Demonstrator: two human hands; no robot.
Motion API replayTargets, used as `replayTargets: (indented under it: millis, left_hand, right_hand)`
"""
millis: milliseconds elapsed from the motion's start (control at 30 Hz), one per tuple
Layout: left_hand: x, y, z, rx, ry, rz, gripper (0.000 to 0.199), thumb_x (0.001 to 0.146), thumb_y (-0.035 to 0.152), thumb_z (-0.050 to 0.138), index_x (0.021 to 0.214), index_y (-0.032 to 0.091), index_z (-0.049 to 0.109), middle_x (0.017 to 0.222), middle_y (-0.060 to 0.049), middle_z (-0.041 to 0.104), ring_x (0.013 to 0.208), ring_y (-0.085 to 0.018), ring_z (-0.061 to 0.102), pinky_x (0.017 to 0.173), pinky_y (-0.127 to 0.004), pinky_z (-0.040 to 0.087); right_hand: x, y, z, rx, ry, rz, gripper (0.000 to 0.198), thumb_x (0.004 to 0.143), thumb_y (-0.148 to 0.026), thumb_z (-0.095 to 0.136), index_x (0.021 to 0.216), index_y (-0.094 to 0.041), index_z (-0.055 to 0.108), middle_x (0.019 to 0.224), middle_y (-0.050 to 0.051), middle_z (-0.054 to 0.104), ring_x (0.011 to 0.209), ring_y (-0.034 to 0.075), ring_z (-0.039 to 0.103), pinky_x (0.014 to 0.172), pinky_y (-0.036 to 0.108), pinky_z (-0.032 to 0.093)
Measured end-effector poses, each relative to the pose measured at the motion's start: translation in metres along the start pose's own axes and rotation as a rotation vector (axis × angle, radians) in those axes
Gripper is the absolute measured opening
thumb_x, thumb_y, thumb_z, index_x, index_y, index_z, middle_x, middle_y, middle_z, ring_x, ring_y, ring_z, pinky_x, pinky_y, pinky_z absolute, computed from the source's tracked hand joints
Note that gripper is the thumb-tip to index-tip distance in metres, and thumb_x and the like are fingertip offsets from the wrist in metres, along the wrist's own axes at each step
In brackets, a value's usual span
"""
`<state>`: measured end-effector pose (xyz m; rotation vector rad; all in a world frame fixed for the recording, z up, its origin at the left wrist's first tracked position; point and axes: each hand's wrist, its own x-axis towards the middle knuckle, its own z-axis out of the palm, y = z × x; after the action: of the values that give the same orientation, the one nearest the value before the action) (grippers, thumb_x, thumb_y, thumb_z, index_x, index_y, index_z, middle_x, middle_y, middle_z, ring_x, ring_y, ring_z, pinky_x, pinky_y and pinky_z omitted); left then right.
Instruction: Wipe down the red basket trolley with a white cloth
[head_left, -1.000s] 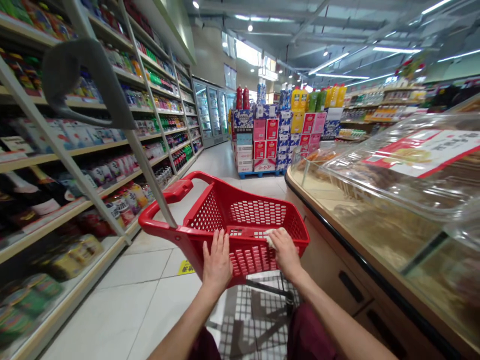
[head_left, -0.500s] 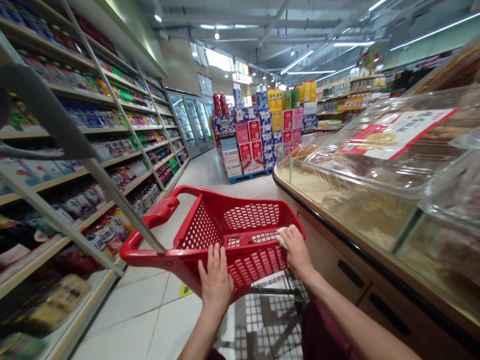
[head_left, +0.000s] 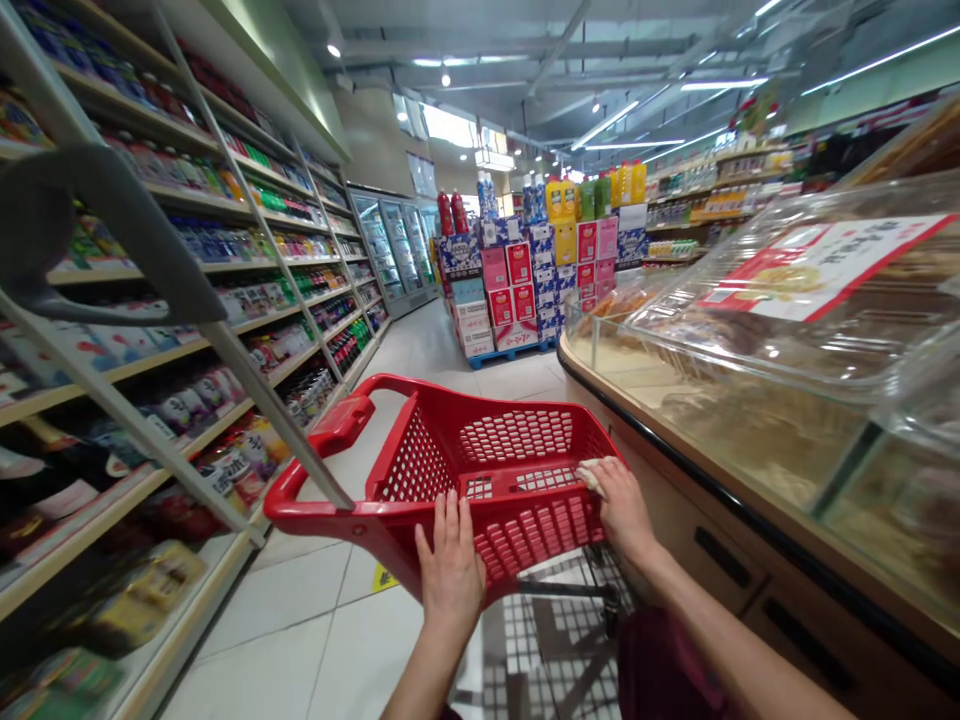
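A red plastic shopping cart (head_left: 517, 412) with perforated basket walls stands in front of me, its handle end to the left. My left hand (head_left: 453, 565) lies flat against the near rim, fingers stretched out and holding nothing. At the basket's right end my right hand (head_left: 624, 508) is closed on a crumpled white cloth (head_left: 592, 476), which it presses on the rim corner. A metal bar with a dark grey curved grip (head_left: 135, 240) rises from the cart's handle end at the left.
Drink shelves (head_left: 247, 270) line the left side. A glass-edged counter (head_left: 660, 420) with clear plastic food boxes (head_left: 787, 290) runs close along the right. Ahead stands a stack of drink cartons (head_left: 517, 280) on a blue pallet, with glass-door fridges (head_left: 397, 240) behind.
The view has turned slightly left, so everything appears shifted rightward. My right hand with the cloth has moved slightly along the rim's right end. The left hand stays at the near rim.
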<state>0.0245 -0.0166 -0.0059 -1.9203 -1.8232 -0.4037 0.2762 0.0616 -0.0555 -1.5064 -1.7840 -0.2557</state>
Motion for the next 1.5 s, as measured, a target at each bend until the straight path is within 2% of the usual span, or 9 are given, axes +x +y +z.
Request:
replayTargets:
  millis: [167,267,433,667,933,1133,1300,1400,1500]
  left_hand:
    - [0.001,0.001,-0.006,0.023,-0.005,-0.007,0.056,0.074,0.015,0.037,0.129,0.010,0.032,0.140,-0.010,0.026,0.130,-0.023,0.019,0.104,-0.051,0.016]
    - [0.000,-0.002,-0.008,0.015,-0.026,0.021,0.057,0.074,0.015,0.038,0.130,0.012,0.030,0.140,-0.010,0.026,0.129,-0.023,0.020,0.104,-0.051,0.016]
    - [-0.003,0.003,-0.007,-0.010,-0.021,0.007,0.060,0.072,0.015,0.041,0.131,0.014,0.030,0.140,-0.011,0.026,0.130,-0.025,0.019,0.102,-0.052,0.021]
    - [0.000,0.006,-0.010,-0.012,-0.019,0.036,0.059,0.073,0.020,0.045,0.130,0.016,0.032,0.140,-0.013,0.027,0.130,-0.027,0.017,0.101,-0.052,0.021]
    - [-0.004,0.009,-0.013,-0.025,-0.040,0.021,0.061,0.071,0.022,0.048,0.130,0.017,0.033,0.140,-0.011,0.026,0.129,-0.028,0.019,0.101,-0.052,0.022]
    - [0.000,0.009,-0.013,-0.014,-0.036,0.027,0.061,0.071,0.020,0.047,0.130,0.017,0.031,0.140,-0.012,0.026,0.129,-0.027,0.019,0.101,-0.052,0.021]
    - [-0.003,0.004,-0.015,-0.033,-0.060,0.056,0.063,0.071,0.023,0.047,0.131,0.018,0.030,0.140,-0.010,0.026,0.130,-0.026,0.019,0.101,-0.053,0.020]
    - [-0.003,0.006,-0.012,-0.050,-0.038,0.045,0.063,0.071,0.019,0.046,0.131,0.019,0.030,0.140,-0.010,0.027,0.131,-0.026,0.016,0.102,-0.053,0.018]
    - [0.005,0.019,-0.010,-0.096,0.002,-0.023,0.062,0.070,0.015,0.045,0.130,0.016,0.031,0.140,-0.012,0.025,0.131,-0.027,0.015,0.102,-0.054,0.018]
  right_hand:
    - [0.001,-0.078,0.017,0.151,-0.063,-0.337,0.055,0.069,0.003,0.034,0.116,-0.018,0.053,0.121,0.007,0.053,0.122,0.020,0.034,0.098,0.042,0.032]
    - [0.001,-0.057,0.008,0.099,-0.105,-0.276,0.059,0.068,0.005,0.032,0.117,-0.022,0.051,0.123,0.005,0.052,0.122,0.019,0.035,0.098,0.045,0.029]
    - [0.006,0.009,-0.008,-0.070,-0.048,0.092,0.052,0.070,0.002,0.032,0.110,-0.020,0.057,0.119,0.008,0.054,0.117,0.024,0.040,0.093,0.046,0.034]
    - [0.003,-0.068,0.010,0.151,-0.094,-0.260,0.057,0.067,0.003,0.035,0.117,-0.019,0.053,0.122,0.007,0.052,0.122,0.020,0.034,0.098,0.043,0.030]
    - [0.014,-0.004,-0.016,-0.056,-0.165,-0.018,0.046,0.071,-0.002,0.036,0.109,-0.018,0.059,0.115,0.009,0.056,0.112,0.023,0.045,0.093,0.042,0.034]
    - [0.008,-0.029,-0.008,-0.043,-0.142,-0.202,0.053,0.069,-0.008,0.049,0.121,-0.017,0.048,0.119,0.012,0.051,0.115,0.027,0.040,0.096,0.048,0.029]
    - [0.020,0.005,-0.025,0.095,-0.268,-0.337,0.048,0.079,-0.009,0.037,0.123,-0.024,0.045,0.116,0.005,0.055,0.107,0.017,0.048,0.092,0.036,0.038]
    - [0.025,0.034,-0.033,0.090,-0.284,-0.250,0.048,0.077,-0.008,0.037,0.119,-0.025,0.050,0.116,0.003,0.056,0.108,0.017,0.049,0.094,0.036,0.038]
    - [0.020,0.034,-0.027,0.023,-0.188,-0.070,0.050,0.071,-0.002,0.036,0.112,-0.022,0.057,0.114,0.006,0.058,0.110,0.019,0.049,0.096,0.040,0.036]
